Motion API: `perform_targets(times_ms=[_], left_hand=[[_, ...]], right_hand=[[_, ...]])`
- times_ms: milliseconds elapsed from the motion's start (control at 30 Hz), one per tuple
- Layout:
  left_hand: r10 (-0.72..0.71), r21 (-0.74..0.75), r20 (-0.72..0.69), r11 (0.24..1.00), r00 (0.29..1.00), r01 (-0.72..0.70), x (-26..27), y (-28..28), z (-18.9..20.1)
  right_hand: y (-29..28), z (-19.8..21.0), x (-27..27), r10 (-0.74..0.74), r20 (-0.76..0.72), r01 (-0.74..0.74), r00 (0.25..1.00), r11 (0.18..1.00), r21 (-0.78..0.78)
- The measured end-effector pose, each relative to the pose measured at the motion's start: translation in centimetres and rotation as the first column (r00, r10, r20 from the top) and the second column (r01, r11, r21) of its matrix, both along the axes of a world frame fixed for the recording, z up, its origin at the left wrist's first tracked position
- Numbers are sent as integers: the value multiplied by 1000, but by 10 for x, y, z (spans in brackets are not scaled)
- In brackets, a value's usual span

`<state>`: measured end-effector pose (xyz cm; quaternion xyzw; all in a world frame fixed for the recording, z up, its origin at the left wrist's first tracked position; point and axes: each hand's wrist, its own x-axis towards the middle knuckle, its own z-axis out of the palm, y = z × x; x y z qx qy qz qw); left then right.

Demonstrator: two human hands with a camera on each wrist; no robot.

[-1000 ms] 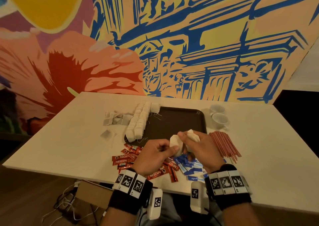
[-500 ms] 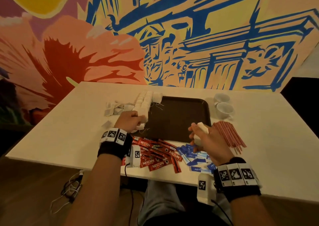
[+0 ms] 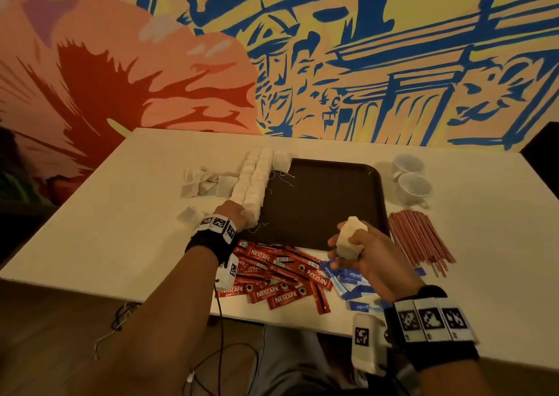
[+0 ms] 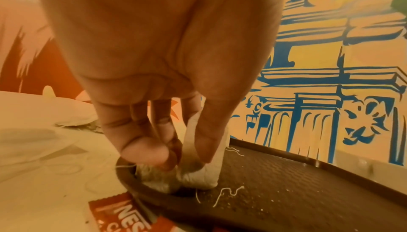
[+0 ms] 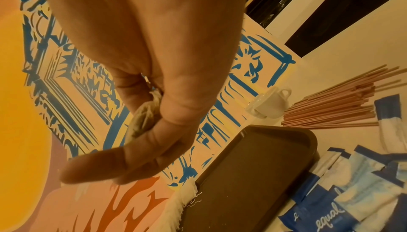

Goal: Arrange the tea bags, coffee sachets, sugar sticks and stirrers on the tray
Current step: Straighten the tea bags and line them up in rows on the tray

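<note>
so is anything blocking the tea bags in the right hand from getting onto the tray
Nothing visible does. The right hand holds the tea bags over the tray's near edge, and the dark surface beside the tea bag rows lies bare.

Dark brown tray; red coffee sachets; blue-white sugar sticks; white cups.

Head view: looking forward and down from above the near edge of the white rectangular table, taking in the whole dark brown plastic tray and the painted orange and blue mural wall. Left wrist view: peering along the left hand, very close over the tray's near left corner. Right wrist view: tilting along the right hand, slightly higher. Sharing tray and mural across all three.
</note>
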<state>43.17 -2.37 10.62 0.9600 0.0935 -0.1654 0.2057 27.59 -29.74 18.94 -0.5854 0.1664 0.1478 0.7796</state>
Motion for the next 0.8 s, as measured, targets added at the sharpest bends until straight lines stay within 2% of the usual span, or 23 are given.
perform_targets(times_ms=[167,333,600,700,800], left_hand=[[-43,54,-49,998,998,45,7,-1,-5],[-107,104,-14,989,994,108,11,1,-1],[-210,175,-40,961,977,214,15,-3,11],[-216,176,-32,960,976,218,18,-4,14],[-195,204,44,962,980,182,22,-3,19]], right_hand=[[2,-7,3,5,-24,-6,1000,999,-47],[6,-13,5,40,-11,-41,999,992,-117],[9,-7,-4,101,45,-96,994,990,-107],[6,-5,-8,120,76,-109,990,986,-127],[5,-3,-8,151,106,-132,983,976,-173]])
